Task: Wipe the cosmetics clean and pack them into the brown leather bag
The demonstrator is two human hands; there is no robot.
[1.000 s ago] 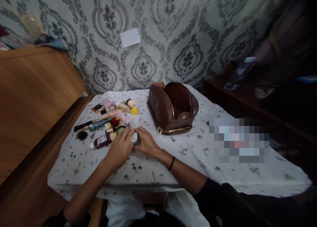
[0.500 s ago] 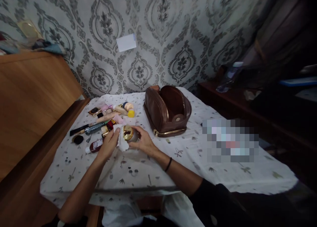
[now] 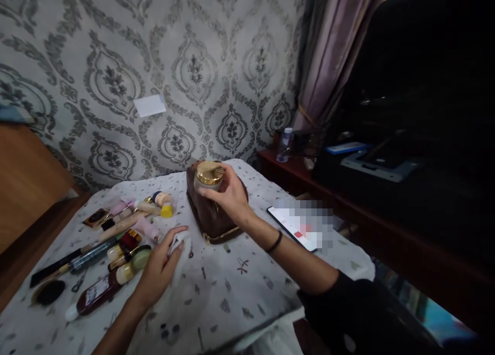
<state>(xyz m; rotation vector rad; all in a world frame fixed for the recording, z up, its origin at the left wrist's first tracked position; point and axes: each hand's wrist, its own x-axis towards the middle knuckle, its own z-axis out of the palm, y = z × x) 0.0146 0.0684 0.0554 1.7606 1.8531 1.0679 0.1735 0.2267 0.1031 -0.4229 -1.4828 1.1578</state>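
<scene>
Now parted from the white tissue [image 3: 181,241], loosely pinched in the left hand [image 3: 157,272]: gold-lidded jar [image 3: 209,174], gripped by the right hand [image 3: 236,196], raised by the brown bag [image 3: 204,213], near the surface's [image 3: 216,288] far edge.

Wall ahead of me: grey damask wallpaper, white card [image 3: 149,106] on it. Wooden cabinet [image 3: 29,172] at my left, mauve curtain [image 3: 328,55] at right, tied. Dark red side table [image 3: 284,170] below it, clear bottle [image 3: 284,146] on top. Light's dim, right side mostly black.
</scene>
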